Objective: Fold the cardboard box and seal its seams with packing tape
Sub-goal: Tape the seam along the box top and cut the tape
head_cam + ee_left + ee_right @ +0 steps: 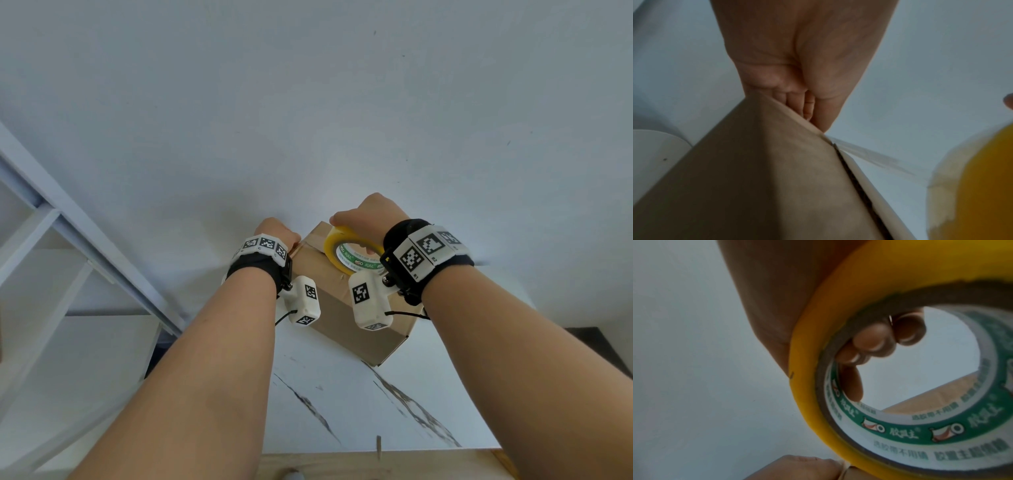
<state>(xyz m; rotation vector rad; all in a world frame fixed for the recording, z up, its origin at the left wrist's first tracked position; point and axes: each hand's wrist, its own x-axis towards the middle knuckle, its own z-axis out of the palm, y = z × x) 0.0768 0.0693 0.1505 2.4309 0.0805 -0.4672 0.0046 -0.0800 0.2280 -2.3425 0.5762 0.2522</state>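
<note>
Brown cardboard box [346, 308] sits closed on the white marbled table [342, 411]. Right hand [368, 219] grips the yellow ring-shaped tape roll [346, 251] above its top, fingers [875, 340] hooked through the core. Left hand [275, 231] presses the box's far left corner, fingers curled against it.

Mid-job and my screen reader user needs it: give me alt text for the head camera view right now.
A person's right hand grips a yellow packing tape roll over the top of a closed cardboard box, while the left hand presses on the box's far left corner. The box sits on a white marbled table by a pale wall.
</note>
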